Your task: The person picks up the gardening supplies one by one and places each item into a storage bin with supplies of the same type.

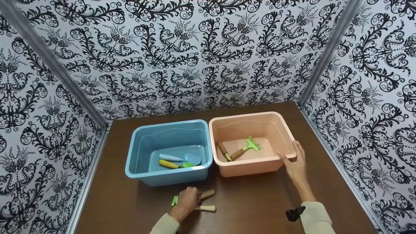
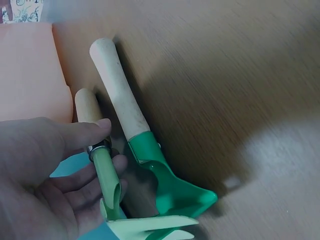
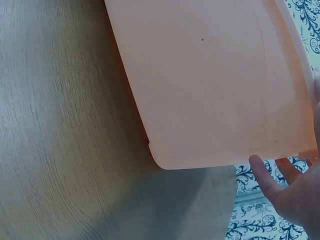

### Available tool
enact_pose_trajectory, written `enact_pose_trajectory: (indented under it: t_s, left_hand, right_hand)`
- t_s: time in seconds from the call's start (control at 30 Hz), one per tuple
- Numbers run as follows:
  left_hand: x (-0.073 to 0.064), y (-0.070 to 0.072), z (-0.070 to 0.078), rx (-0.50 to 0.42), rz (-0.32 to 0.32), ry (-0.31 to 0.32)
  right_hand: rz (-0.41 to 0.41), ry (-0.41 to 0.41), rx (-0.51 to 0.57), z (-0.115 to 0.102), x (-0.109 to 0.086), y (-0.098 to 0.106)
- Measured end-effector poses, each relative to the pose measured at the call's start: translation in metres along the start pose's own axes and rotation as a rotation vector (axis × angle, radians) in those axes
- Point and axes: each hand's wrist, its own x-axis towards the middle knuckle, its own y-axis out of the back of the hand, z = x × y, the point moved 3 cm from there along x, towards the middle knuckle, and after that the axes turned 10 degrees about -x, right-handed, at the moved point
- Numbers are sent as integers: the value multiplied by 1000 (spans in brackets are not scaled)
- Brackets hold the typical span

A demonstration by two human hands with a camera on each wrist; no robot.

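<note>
My left hand (image 1: 187,200) is low over the table in front of the blue bin, holding a small hand rake (image 2: 106,175). Its thumb lies on the wooden handle near the metal collar, with curled fingers beneath. The rake has pale green prongs. Beside it lies a green trowel (image 2: 177,192) with a light wooden handle; in the head view the hand covers its blade. At the near right corner of the peach bin (image 1: 250,167), my right hand (image 1: 296,164) touches the rim, thumb at the front and extended fingers along the right side.
Inside the blue bin (image 1: 175,177) lie a blue shovel (image 1: 192,159) and a yellow-handled green tool (image 1: 169,163). The peach bin holds a green rake (image 1: 252,144) and another wooden-handled tool (image 1: 222,149). Patterned walls (image 1: 195,65) enclose the brown table (image 1: 253,201).
</note>
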Motion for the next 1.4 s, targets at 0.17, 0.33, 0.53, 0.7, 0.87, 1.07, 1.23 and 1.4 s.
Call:
enact_pose_trajectory:
  t_s: [0.17,0.33,0.53,0.7,0.87,1.07,1.23,1.4]
  left_hand:
    - [0,1,-2,-20,-20,7]
    - [2,3,-5,-24,-31,36]
    - [1,10,-3,-36,26,6]
    - [0,16,-4,-77,38,23]
    - [1,22,-4,-101,28,65]
    - [2,29,4,-96,27,54]
    - [3,32,15,-61,22,25]
    - [1,32,27,-56,28,-26]
  right_hand:
    - [0,-1,8,0,0,0]
    - [-6,-6,0,1,0,0]
    - [-16,-2,-1,0,0,0]
    - [-8,8,-1,0,0,1]
    - [-10,2,-2,1,0,0]
    - [-9,0,-1,1,0,-1]
    - [-13,-5,-7,0,0,0]
    - [-14,-9,-12,1,0,0]
